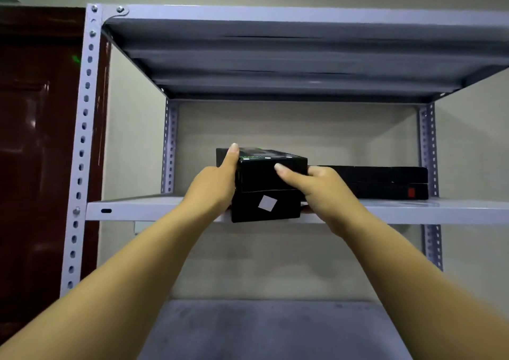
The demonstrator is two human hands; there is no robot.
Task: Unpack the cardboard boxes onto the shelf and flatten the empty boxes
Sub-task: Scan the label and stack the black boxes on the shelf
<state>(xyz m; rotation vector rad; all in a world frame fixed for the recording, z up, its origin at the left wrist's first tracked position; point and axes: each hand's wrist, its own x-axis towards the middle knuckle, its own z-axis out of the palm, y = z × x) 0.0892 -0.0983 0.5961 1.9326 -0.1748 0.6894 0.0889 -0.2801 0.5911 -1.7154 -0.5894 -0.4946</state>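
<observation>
A black product box (265, 187) with a white square sticker on its front sits at the front edge of the middle shelf board (154, 209) of a grey metal rack. Both hands hold the black box. My left hand (213, 183) grips its left side, thumb lying along the top edge. My right hand (316, 187) grips its right side, thumb across the front face. To the right, two flat black boxes (385, 183) lie stacked on the same board, the lower one with a small red mark. No cardboard box is in view.
The upper shelf board (289, 54) hangs overhead and a lower board (270, 329) lies below my arms. Perforated uprights (82, 139) frame the rack. A dark red door (35, 139) stands at the left. The plain wall shows behind the rack.
</observation>
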